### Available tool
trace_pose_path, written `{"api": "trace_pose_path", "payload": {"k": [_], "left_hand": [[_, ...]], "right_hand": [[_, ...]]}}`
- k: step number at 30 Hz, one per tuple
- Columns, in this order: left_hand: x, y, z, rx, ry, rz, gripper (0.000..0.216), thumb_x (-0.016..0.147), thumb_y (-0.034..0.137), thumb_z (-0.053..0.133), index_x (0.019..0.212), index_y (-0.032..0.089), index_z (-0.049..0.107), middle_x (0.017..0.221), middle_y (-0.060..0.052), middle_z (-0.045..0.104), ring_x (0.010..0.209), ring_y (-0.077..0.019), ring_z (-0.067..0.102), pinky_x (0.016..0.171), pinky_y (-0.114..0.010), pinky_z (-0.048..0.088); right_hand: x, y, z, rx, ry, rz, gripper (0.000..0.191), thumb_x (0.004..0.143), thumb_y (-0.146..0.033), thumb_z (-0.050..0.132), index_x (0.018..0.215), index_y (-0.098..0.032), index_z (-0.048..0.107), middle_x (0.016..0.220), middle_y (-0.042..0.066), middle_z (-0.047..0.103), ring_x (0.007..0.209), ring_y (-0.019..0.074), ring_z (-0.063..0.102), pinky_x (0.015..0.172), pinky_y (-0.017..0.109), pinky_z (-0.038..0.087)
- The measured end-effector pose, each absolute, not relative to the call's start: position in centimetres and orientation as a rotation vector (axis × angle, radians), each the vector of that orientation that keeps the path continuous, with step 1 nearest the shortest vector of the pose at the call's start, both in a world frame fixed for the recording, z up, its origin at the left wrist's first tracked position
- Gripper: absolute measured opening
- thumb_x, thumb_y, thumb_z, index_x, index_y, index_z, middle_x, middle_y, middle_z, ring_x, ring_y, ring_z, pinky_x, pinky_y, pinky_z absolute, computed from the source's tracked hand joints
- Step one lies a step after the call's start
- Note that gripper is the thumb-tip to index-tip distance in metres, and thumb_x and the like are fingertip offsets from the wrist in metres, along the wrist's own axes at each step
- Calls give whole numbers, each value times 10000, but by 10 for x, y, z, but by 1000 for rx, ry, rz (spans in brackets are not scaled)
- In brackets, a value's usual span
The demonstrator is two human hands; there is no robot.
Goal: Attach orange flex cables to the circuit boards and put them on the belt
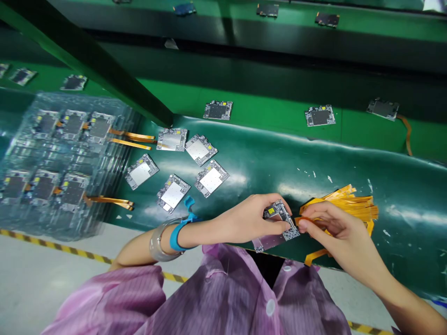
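Observation:
My left hand (260,216) grips a circuit board (291,232) with white connectors and a yellow sticker, held over the green bench near its front edge. Thumb and fingers clasp the board from the left side and cover part of it. From the right, my right hand (337,225) pinches an orange flat ribbon cable (307,221) whose end is at the board's right edge; whether it is seated in a connector I cannot tell. The cable's other end (316,256) hangs toward my lap. Just behind the right hand lies a fanned pile of orange ribbon cables (349,200).
Several loose circuit boards (174,193) lie left of my hands. Further left stands a stack of clear plastic trays (45,218) holding boards with ribbon cables. Beyond the bench edge runs a green conveyor belt (265,109) carrying boards. A dark green post (115,70) slants across the left.

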State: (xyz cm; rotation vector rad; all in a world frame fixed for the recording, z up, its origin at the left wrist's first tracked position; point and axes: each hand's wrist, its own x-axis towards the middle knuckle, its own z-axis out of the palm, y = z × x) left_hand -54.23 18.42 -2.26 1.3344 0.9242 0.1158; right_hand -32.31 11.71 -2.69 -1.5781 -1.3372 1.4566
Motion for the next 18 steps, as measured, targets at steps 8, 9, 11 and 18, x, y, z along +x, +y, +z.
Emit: {"api": "trace_pose_path", "payload": {"k": [8,9,11,18], "left_hand": [[-540,184,-22,1341,920,116,215,852,323,679,1010,179,655,834,23,646,710,-111,554,642,-214,442],[-540,184,-22,1339,919,116,213,854,323,676,1013,181,655,837,23,646,712,-111,555,644,-215,444],[-540,184,-22,1337,919,118,213,857,323,673,1017,184,653,844,23,649,715,-112,556,645,-215,445],[-539,184,-20,1350,934,104,217,860,324,672,1025,185,649,840,23,648,714,-112,557,640,-215,445]], "right_hand": [[-322,119,-30,-1590,-1332,1484,177,870,-380,737,915,-228,660,873,16,719,788,164,702,750,280,577],[-321,119,-30,-1593,-1324,1490,184,872,-387,735,917,-226,656,869,18,718,783,168,701,749,287,579],[-320,119,-31,-1592,-1322,1504,191,879,-394,728,924,-225,652,864,22,717,784,175,701,758,300,581],[-320,119,-30,-1573,-1342,1507,163,879,-381,729,906,-235,661,878,11,712,804,169,702,772,288,578]]}}
